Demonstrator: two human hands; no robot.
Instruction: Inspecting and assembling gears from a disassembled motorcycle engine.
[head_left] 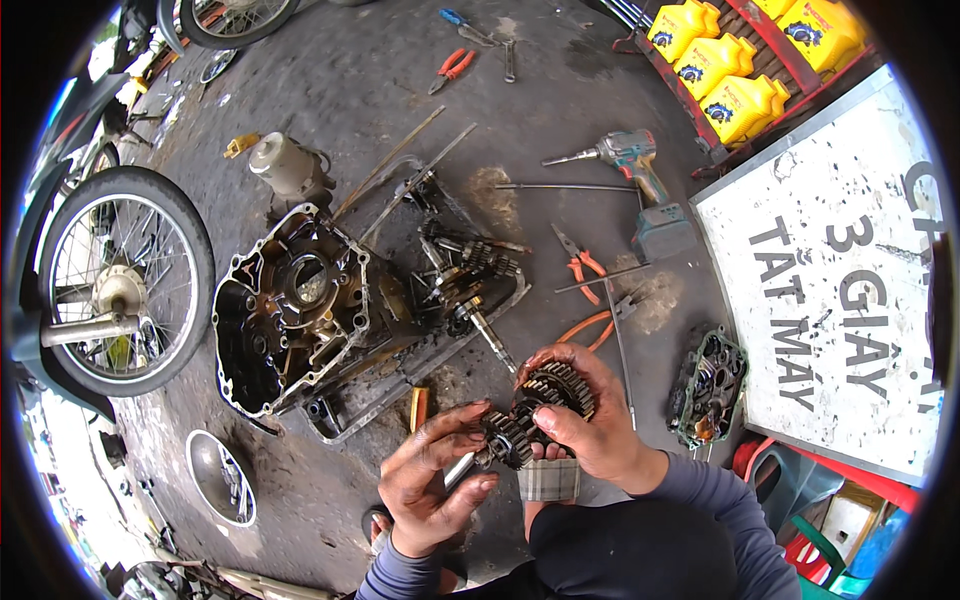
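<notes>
My right hand (600, 420) is wrapped round a greasy transmission gear shaft (556, 392), its thumb pressed across the gears. At the shaft's left end a smaller gear (508, 441) sticks out. The fingertips of my left hand (430, 475) rest against that gear's edge, with the thumb below, in a loose grip. Both hands are smeared with dark grease. Just beyond them, another shaft with gears (465, 300) lies on a dark metal frame (500, 318). An opened engine case (295, 310), oily inside, stands to the left of it.
A cordless driver (640, 190), orange-handled pliers (585, 265) and thin rods lie beyond my hands. An engine cover (708, 388) is on the floor at the right, beside a white sign (810, 270). A metal bowl (222, 478) and a motorcycle wheel (130, 280) stand left. Yellow bottles (715, 65) fill a red rack.
</notes>
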